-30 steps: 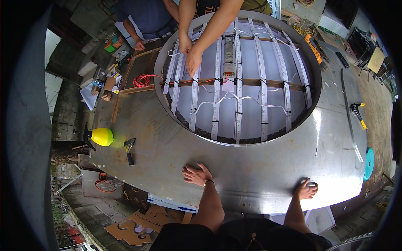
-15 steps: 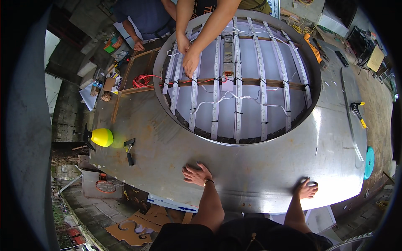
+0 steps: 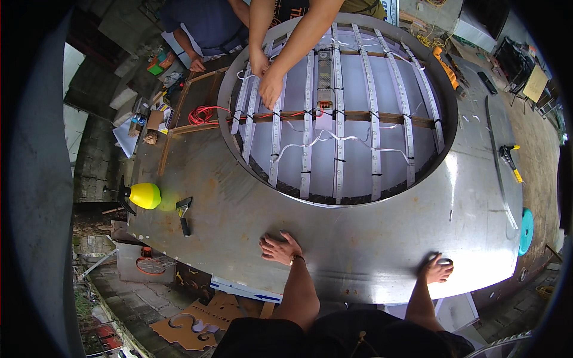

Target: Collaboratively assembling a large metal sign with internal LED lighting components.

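Head: round metal frame [image 3: 449, 101] holds light strips [image 3: 338, 173].

The table [image 3: 233, 221] carries a frame [image 3: 450, 122] right of a sprayer [image 3: 145, 196].

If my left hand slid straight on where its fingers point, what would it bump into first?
Probably the black-handled tool: the left hand points leftward and away from you across the metal sheet. With the hand spread, that line is only approximate.
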Demonstrator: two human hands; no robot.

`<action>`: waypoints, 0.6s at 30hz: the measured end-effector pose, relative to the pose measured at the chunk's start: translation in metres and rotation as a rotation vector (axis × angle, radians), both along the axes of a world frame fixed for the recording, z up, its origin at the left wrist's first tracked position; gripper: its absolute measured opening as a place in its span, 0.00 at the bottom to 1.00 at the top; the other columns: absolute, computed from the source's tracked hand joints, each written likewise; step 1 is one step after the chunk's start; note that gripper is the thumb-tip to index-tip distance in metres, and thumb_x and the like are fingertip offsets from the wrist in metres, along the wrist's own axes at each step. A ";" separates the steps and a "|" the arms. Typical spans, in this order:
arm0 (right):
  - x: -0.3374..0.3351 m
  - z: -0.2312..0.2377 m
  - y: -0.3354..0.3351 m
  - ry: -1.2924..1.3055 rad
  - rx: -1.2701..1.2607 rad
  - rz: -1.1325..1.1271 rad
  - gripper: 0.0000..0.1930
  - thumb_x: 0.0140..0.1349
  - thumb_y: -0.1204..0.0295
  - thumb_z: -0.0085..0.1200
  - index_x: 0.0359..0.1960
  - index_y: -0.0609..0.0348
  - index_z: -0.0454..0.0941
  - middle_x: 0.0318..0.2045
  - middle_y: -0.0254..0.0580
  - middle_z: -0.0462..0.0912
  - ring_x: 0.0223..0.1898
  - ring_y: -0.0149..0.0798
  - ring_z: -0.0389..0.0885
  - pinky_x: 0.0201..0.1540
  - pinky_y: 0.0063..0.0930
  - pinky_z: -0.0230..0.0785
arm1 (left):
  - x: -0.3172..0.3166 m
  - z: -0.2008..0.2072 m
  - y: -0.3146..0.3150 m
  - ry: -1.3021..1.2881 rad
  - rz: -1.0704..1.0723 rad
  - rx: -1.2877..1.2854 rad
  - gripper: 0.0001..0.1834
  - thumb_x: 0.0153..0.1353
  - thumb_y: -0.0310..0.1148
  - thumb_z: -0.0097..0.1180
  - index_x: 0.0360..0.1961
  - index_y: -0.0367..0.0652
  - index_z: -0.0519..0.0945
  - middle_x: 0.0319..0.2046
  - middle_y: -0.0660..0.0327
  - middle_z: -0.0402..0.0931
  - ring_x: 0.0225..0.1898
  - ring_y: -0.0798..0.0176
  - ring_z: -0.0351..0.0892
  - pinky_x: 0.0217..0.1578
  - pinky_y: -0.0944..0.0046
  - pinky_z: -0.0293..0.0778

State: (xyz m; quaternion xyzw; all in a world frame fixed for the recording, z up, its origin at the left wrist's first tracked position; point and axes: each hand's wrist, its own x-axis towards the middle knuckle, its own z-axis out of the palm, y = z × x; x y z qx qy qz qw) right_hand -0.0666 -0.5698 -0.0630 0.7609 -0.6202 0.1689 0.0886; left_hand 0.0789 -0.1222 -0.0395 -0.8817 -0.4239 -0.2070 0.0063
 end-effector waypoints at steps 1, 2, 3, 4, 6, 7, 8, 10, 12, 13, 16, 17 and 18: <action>0.000 0.000 0.000 0.003 0.000 -0.004 0.40 0.55 0.30 0.29 0.52 0.53 0.65 0.52 0.47 0.67 0.54 0.49 0.65 0.53 0.52 0.54 | 0.000 0.000 0.000 0.000 0.000 0.000 0.33 0.60 0.61 0.35 0.52 0.43 0.67 0.53 0.54 0.64 0.56 0.51 0.61 0.56 0.44 0.52; 0.000 0.001 0.001 0.007 0.000 -0.008 0.40 0.56 0.30 0.29 0.52 0.53 0.65 0.52 0.47 0.67 0.55 0.49 0.65 0.54 0.52 0.54 | 0.000 0.000 0.000 -0.002 -0.001 0.001 0.33 0.60 0.61 0.35 0.52 0.43 0.67 0.53 0.54 0.64 0.56 0.51 0.61 0.56 0.44 0.51; 0.000 0.000 0.000 0.007 0.000 -0.008 0.40 0.56 0.30 0.29 0.52 0.53 0.65 0.52 0.47 0.67 0.55 0.49 0.65 0.54 0.52 0.54 | 0.000 0.000 0.000 -0.005 -0.001 0.001 0.33 0.60 0.61 0.35 0.52 0.43 0.67 0.53 0.54 0.64 0.56 0.51 0.61 0.56 0.44 0.51; 0.000 0.000 0.000 0.008 -0.001 -0.011 0.40 0.56 0.30 0.30 0.52 0.53 0.65 0.53 0.47 0.67 0.55 0.49 0.65 0.54 0.52 0.54 | 0.000 0.000 0.000 -0.005 -0.001 0.001 0.33 0.60 0.61 0.35 0.52 0.43 0.67 0.53 0.54 0.64 0.56 0.51 0.61 0.56 0.44 0.51; 0.000 -0.002 -0.001 0.009 -0.002 -0.013 0.40 0.56 0.30 0.30 0.52 0.53 0.65 0.53 0.47 0.67 0.55 0.49 0.65 0.54 0.52 0.54 | 0.001 0.000 0.000 -0.013 -0.001 0.002 0.33 0.60 0.61 0.35 0.52 0.43 0.66 0.53 0.54 0.63 0.56 0.51 0.61 0.56 0.44 0.51; 0.000 -0.003 -0.001 0.013 -0.012 -0.013 0.40 0.56 0.30 0.30 0.52 0.52 0.65 0.53 0.46 0.67 0.55 0.49 0.65 0.54 0.51 0.54 | 0.001 0.000 0.000 -0.013 -0.001 0.002 0.33 0.60 0.61 0.35 0.52 0.43 0.66 0.53 0.54 0.63 0.56 0.51 0.61 0.56 0.44 0.51; 0.000 -0.003 -0.001 0.018 -0.021 -0.013 0.39 0.56 0.30 0.30 0.52 0.52 0.65 0.53 0.46 0.67 0.55 0.49 0.65 0.54 0.51 0.54 | 0.001 0.000 0.000 -0.008 -0.001 -0.001 0.33 0.60 0.60 0.35 0.52 0.43 0.66 0.53 0.54 0.63 0.56 0.51 0.61 0.57 0.44 0.51; -0.001 -0.004 -0.002 0.019 -0.029 -0.014 0.39 0.56 0.30 0.30 0.52 0.52 0.65 0.53 0.45 0.67 0.54 0.48 0.65 0.53 0.51 0.54 | 0.001 0.000 0.000 -0.003 -0.001 -0.005 0.32 0.60 0.60 0.36 0.52 0.43 0.66 0.53 0.54 0.63 0.56 0.51 0.61 0.57 0.44 0.51; -0.001 -0.005 -0.001 0.019 -0.035 -0.016 0.39 0.56 0.31 0.30 0.52 0.52 0.65 0.53 0.45 0.67 0.54 0.48 0.65 0.53 0.50 0.54 | 0.000 0.000 0.000 -0.007 -0.002 -0.006 0.32 0.60 0.60 0.36 0.52 0.43 0.66 0.53 0.54 0.63 0.56 0.51 0.61 0.57 0.44 0.51; -0.001 -0.004 -0.001 0.014 -0.034 -0.017 0.39 0.56 0.31 0.31 0.52 0.52 0.65 0.53 0.45 0.67 0.54 0.48 0.65 0.53 0.50 0.55 | 0.001 0.001 0.000 -0.008 -0.003 -0.005 0.32 0.60 0.60 0.36 0.52 0.43 0.66 0.53 0.54 0.63 0.56 0.51 0.61 0.57 0.44 0.51; -0.001 -0.003 0.000 0.011 -0.035 -0.017 0.39 0.55 0.31 0.31 0.52 0.52 0.65 0.52 0.44 0.67 0.54 0.48 0.65 0.52 0.49 0.55 | 0.000 0.000 0.001 -0.010 -0.001 -0.001 0.32 0.60 0.60 0.35 0.52 0.43 0.66 0.53 0.54 0.63 0.56 0.51 0.61 0.57 0.44 0.51; 0.000 -0.002 0.000 0.013 -0.035 -0.017 0.39 0.55 0.31 0.31 0.52 0.52 0.65 0.52 0.44 0.67 0.53 0.48 0.65 0.52 0.49 0.55 | 0.000 -0.001 0.001 -0.007 -0.001 0.004 0.33 0.60 0.60 0.35 0.52 0.43 0.66 0.53 0.54 0.63 0.56 0.51 0.61 0.56 0.44 0.51; 0.000 -0.001 0.000 0.013 -0.035 -0.017 0.39 0.55 0.31 0.31 0.52 0.52 0.65 0.52 0.44 0.67 0.53 0.48 0.65 0.52 0.49 0.55 | 0.000 -0.001 0.001 -0.005 -0.001 0.010 0.33 0.60 0.60 0.35 0.52 0.43 0.66 0.53 0.54 0.63 0.55 0.51 0.61 0.56 0.44 0.51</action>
